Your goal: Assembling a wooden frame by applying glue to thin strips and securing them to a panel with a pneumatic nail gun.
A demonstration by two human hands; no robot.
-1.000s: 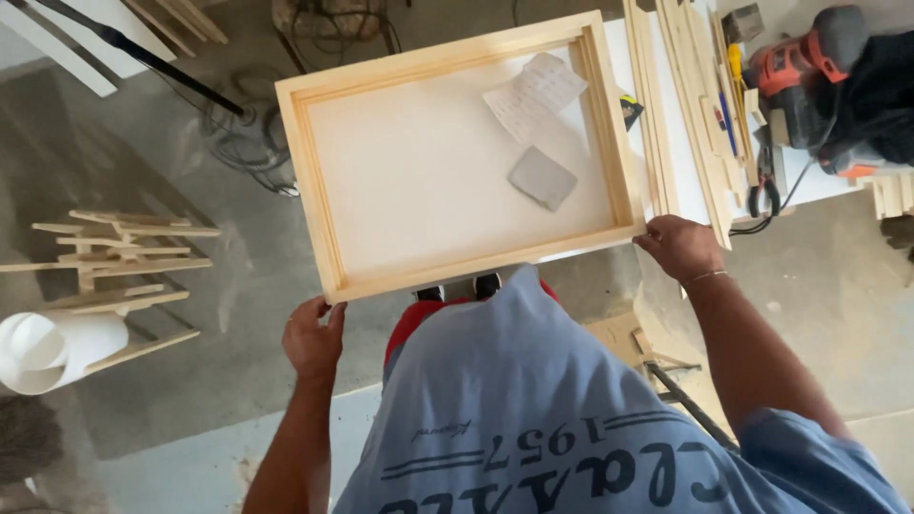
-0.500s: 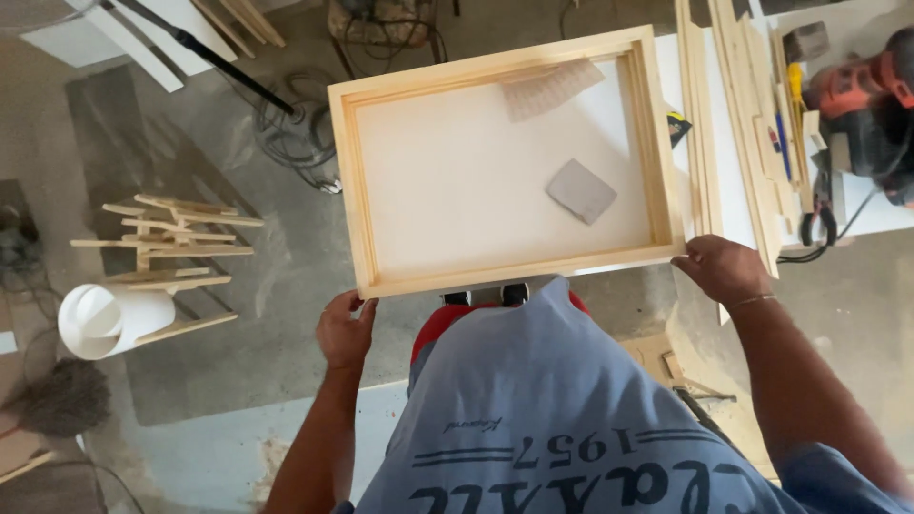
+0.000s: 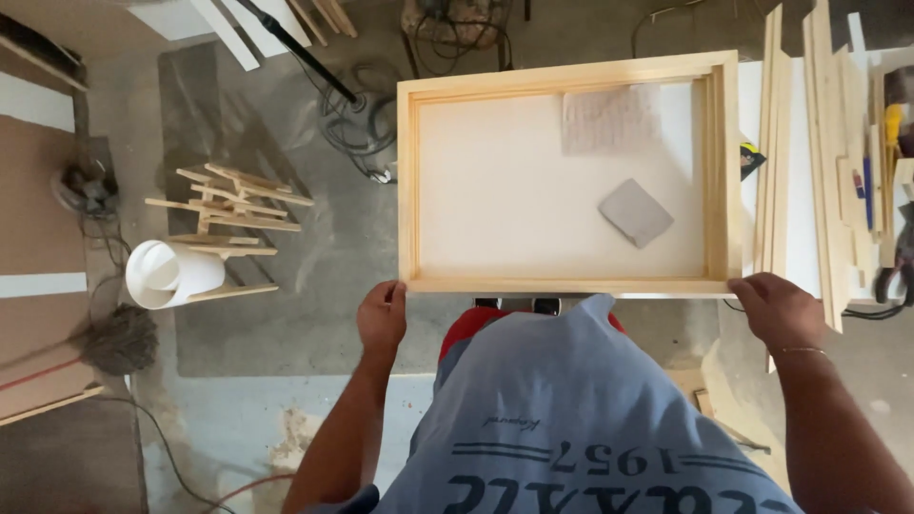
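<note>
A pale wooden frame (image 3: 569, 284) with a white panel inside lies flat in front of me. My left hand (image 3: 382, 316) grips its near left corner and my right hand (image 3: 779, 309) holds its near right corner. Inside the frame lie a grey square of sandpaper (image 3: 635, 211) and a sheet of paper with writing (image 3: 609, 119) near the far right side.
Long wooden strips (image 3: 826, 162) lie on a white bench to the right, with tools at its far edge. On the concrete floor to the left stand a white bucket (image 3: 171, 274) and a pile of wood offcuts (image 3: 233, 205). Cables (image 3: 357, 119) coil beyond the frame.
The frame has turned from tilted to square with me and shifted right in view. The sandpaper and the paper sheet slid toward the frame's right side. Both hands kept their hold.
</note>
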